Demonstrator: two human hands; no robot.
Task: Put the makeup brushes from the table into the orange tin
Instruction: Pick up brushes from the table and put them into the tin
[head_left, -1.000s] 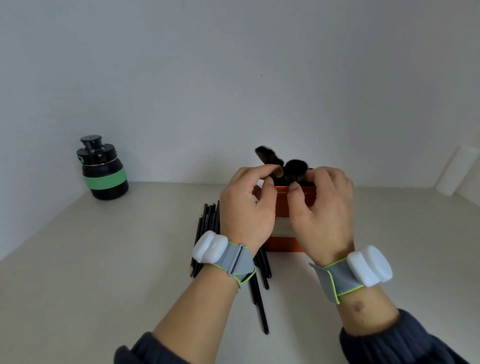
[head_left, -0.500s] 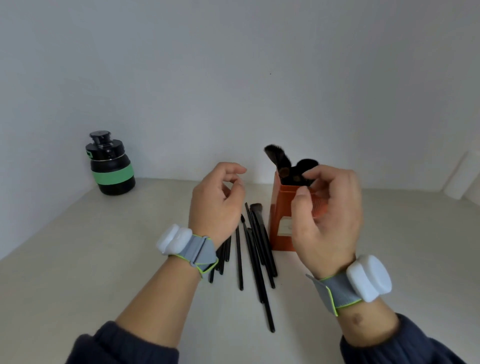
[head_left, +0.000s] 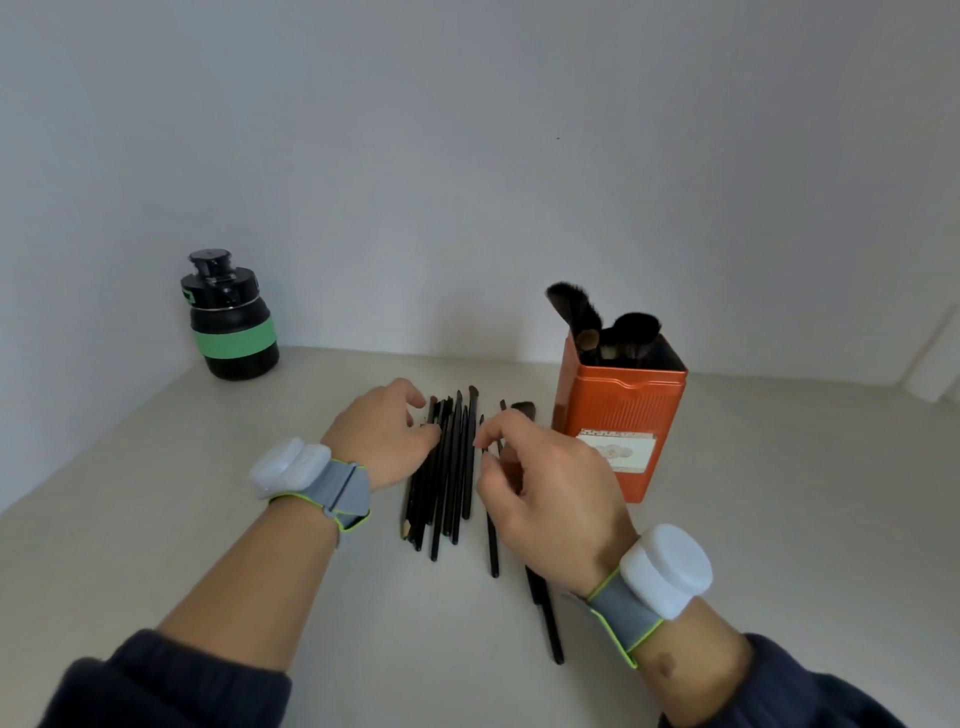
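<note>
An orange tin stands upright right of centre on the table, with several dark brush heads sticking out of its top. Left of it, several black makeup brushes lie side by side. My left hand rests low at the pile's left edge, fingers apart and touching the handles. My right hand hovers between pile and tin, its thumb and forefinger pinched on a thin brush that still lies on the table. A thicker handle runs out from under my right wrist.
A black bottle with a green band stands at the back left by the wall. A white object leans at the far right edge. The pale table meets walls behind and to the left.
Both hands have come down from the tin's top to the brushes on the table. The left went to the pile's left side; the right left the tin and closed on a thin brush.
</note>
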